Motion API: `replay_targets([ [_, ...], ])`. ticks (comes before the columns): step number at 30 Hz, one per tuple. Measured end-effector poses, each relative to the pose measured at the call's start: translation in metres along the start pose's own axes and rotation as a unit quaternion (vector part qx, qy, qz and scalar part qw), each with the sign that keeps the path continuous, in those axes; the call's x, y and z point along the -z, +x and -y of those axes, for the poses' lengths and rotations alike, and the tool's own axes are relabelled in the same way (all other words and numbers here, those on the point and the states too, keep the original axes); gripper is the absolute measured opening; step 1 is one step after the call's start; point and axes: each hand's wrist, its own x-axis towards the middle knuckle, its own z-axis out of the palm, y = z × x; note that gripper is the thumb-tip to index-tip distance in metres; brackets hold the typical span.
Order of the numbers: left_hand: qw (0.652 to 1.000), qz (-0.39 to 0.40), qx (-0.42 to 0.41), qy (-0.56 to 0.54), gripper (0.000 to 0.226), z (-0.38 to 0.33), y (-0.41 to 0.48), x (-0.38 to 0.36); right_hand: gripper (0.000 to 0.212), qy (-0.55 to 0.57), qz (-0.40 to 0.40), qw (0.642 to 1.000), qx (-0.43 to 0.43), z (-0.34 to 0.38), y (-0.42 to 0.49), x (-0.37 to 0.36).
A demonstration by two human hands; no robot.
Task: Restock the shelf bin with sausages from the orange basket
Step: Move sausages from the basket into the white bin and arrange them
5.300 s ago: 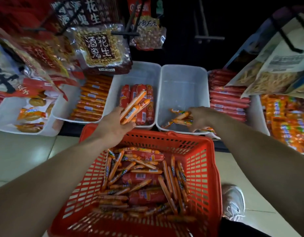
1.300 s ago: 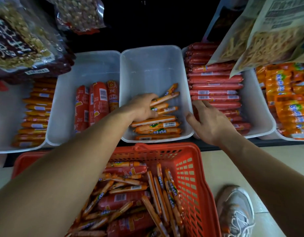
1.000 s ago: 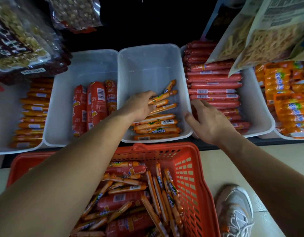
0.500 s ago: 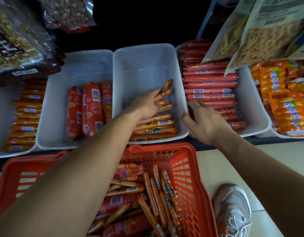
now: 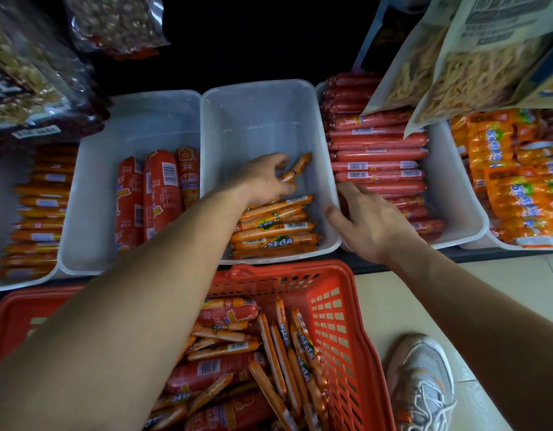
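A translucent white shelf bin (image 5: 262,113) stands in the middle, with a row of thin orange sausages (image 5: 273,231) stacked at its near end. My left hand (image 5: 262,181) is inside the bin, its fingers curled round a few thin orange sausages (image 5: 295,169) that point up and right. My right hand (image 5: 368,222) grips the bin's right rim near the front corner. Below, the orange basket (image 5: 340,321) holds several thin orange sausages and thicker red ones (image 5: 238,346).
A bin with fat red sausages (image 5: 160,191) is to the left, a bin of long red sausages (image 5: 378,154) to the right. Snack bags (image 5: 474,57) hang at upper right, nut bags (image 5: 36,79) at upper left. A grey sneaker (image 5: 421,384) stands on the tile floor.
My left hand has closed over the loose sausages in the bin, and fewer of them show beyond my fingers. My right hand stays on the rim.
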Motion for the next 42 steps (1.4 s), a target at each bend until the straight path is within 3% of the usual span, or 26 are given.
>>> replay_targets([
  [2,0.998,-0.038,-0.01,-0.051,0.067,-0.011,0.007,-0.011,0.045,-0.003,-0.001,1.0,0.0,-0.001,0.0,0.0],
  [8,0.993,-0.111,-0.019,-0.041,0.032,-0.014,0.029,-0.022,0.041,0.0,-0.004,1.0,-0.001,-0.003,0.002,-0.003],
  [14,0.98,-0.136,-0.05,-0.137,0.03,-0.014,0.033,0.001,0.045,0.005,0.002,1.0,0.001,-0.006,0.003,-0.004],
  [17,0.986,-0.095,-0.076,-0.111,0.03,-0.013,0.023,0.008,0.045,0.008,0.002,1.0,0.004,-0.006,0.003,-0.004],
  [23,0.998,-0.003,-0.044,0.047,0.024,0.011,0.003,0.013,0.044,0.015,0.013,1.0,0.005,-0.005,0.003,-0.002],
  [25,0.998,0.003,-0.048,0.036,0.029,0.021,-0.001,0.014,0.045,0.016,0.016,1.0,0.006,-0.005,0.002,-0.002],
  [29,0.998,-0.004,-0.054,0.031,0.064,0.031,-0.006,0.011,0.048,0.019,0.014,1.0,0.011,-0.005,0.002,-0.001],
  [34,0.995,-0.01,-0.08,0.067,0.086,0.017,-0.003,0.011,0.045,0.014,0.021,1.0,0.006,-0.006,0.003,-0.002],
  [38,0.999,-0.016,-0.044,-0.008,0.069,0.01,0.007,0.003,0.048,0.016,0.023,1.0,0.007,-0.007,0.004,-0.004],
  [40,0.998,-0.002,-0.063,0.026,0.058,0.009,0.002,-0.003,0.043,0.017,0.026,1.0,0.006,-0.008,0.005,-0.005],
  [42,0.994,0.022,-0.083,0.064,0.065,0.011,-0.012,-0.009,0.037,0.011,0.028,1.0,0.006,-0.009,0.005,-0.005],
])
